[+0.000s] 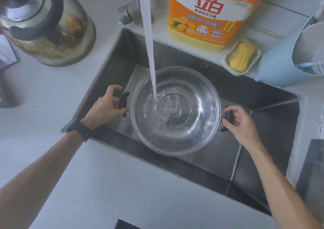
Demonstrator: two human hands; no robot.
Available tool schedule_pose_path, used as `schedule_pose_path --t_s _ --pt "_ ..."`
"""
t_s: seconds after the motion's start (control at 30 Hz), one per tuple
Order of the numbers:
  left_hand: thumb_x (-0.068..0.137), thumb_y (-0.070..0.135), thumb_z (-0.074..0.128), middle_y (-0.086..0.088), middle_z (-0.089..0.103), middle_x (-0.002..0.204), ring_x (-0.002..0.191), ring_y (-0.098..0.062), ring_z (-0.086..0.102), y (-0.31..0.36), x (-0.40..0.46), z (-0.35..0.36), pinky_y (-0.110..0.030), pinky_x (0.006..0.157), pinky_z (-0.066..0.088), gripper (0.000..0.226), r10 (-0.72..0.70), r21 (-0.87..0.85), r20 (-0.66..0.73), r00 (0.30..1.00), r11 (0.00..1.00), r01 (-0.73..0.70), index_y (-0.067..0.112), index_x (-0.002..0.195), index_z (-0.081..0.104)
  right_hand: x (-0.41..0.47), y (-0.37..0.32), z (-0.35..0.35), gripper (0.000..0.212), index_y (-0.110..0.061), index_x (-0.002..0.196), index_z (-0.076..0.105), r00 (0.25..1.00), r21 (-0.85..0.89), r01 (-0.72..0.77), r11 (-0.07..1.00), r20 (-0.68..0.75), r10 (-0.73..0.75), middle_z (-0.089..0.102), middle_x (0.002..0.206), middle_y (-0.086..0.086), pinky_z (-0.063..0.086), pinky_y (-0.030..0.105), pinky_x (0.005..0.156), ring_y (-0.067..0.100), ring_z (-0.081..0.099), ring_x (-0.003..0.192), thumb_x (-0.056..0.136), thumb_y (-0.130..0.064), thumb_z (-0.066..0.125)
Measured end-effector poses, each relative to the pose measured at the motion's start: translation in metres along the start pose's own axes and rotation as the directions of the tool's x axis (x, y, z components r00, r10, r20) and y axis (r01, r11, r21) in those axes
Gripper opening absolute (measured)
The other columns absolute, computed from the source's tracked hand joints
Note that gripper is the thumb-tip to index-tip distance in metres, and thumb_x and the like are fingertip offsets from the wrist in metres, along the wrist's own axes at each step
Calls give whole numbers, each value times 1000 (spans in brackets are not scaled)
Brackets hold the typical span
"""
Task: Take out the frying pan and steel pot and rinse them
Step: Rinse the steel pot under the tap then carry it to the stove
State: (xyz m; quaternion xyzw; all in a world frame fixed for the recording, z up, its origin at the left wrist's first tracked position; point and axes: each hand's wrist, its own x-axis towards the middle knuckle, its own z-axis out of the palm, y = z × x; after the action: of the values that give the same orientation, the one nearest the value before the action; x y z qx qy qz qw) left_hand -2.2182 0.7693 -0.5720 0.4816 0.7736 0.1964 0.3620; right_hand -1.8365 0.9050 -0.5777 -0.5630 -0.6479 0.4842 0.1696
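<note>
- The pale tabletop (52, 92) wrapped around everything I could see, front and left.
- Sunk into it was the steel sink (273, 123), dark-walled, and that was where the action sat.
- Inside the sink, the steel pot (185, 123) was upright and open-topped, with water pooling and foaming in its bottom.
- A thick stream of water (149, 45) came down from the tap (130, 12) and hit the pot left of its middle.
- Behind the sink stood a big yellow-and-orange detergent jug (210, 15) on the ledge.
- At far left a stained metal kettle (47, 27) with a black handle rested on the tabletop.
- At right, a light blue container (280, 62) leaned at the sink's corner.
- My left hand (105, 108) had its grip curled around the pot's black left handle (123, 102), thumb and fingers wrapped on it; a dark watch (79, 129) was on that wrist.
- My right hand (240, 122) had its grip closed on the black right handle (227, 119), fingers hooked over it.
- Just beside the jug, a yellow soap bar (242, 56) lay in a small dish (229, 60).
- I saw no frying pan in this view.
</note>
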Motion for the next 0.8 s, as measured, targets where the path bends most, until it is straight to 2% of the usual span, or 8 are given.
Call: schedule_pose_path --t_s 0.1,0.17,0.33,0.43,0.5,0.6,0.7,0.8 --pt "82 22 69 34 63 61 70 18 56 -2 4 -2 -21 76 43 41 7 19 -7 1000 1000 -6 32 115 47 0 4 0 56 -52 99 41 999 5 -17 1000 -45 18 68 87 -13 47 11 80 -2 65 77 81 -8 71" --pt "84 27 67 37 64 65 78 20 55 -4 7 -3 -19 79 43 26 -1 50 -12 1000 999 2 34 108 59 3 7 -1 51 -45 105 45 997 -25 -34 999 -70 33 68 84 -19 47 8 80 -9 64 78 80 -10 71" --pt "85 36 64 38 65 77 88 0 60 -2 9 -5 -26 79 45 10 39 95 -48 998 995 -34 45 86 59 13 13 -2 23 -27 88 68 994 40 -57 998 -91 60 71 76 -27 49 10 78 -7 65 77 79 -6 72" --pt "80 45 63 23 70 82 87 -9 62 -2 12 -8 -34 81 47 5 27 57 -36 999 998 -24 47 79 58 15 17 -4 14 -28 84 72 978 73 -101 992 -176 112 72 76 -25 49 24 87 6 68 84 76 -18 76" --pt "81 40 66 18 71 81 87 -8 63 -4 15 -9 -36 84 47 5 20 27 7 1000 999 -20 40 81 61 17 17 -4 11 -27 81 71 973 77 -100 992 -202 114 71 72 -23 47 21 86 -1 66 79 76 -18 75" --pt "87 35 62 32 64 67 68 5 58 -4 18 -10 -27 72 42 6 -3 71 59 998 997 -1 37 83 58 21 14 -3 9 -13 85 70 981 -23 -76 997 -183 71 62 77 -16 42 6 73 -6 62 71 78 -18 74" --pt "89 44 56 24 64 58 65 -10 65 -3 19 -11 -32 69 44 10 -57 215 79 995 976 39 34 87 57 22 20 -2 33 -1 74 59 991 -181 -43 983 -132 19 44 64 3 29 17 53 15 42 60 80 -32 71" --pt "90 48 51 9 71 63 64 -10 66 -5 21 -12 -36 74 50 16 -86 315 72 994 947 59 33 90 53 19 19 1 28 -6 78 56 995 -161 -63 985 -82 50 46 48 2 27 21 46 12 38 47 87 -32 64"
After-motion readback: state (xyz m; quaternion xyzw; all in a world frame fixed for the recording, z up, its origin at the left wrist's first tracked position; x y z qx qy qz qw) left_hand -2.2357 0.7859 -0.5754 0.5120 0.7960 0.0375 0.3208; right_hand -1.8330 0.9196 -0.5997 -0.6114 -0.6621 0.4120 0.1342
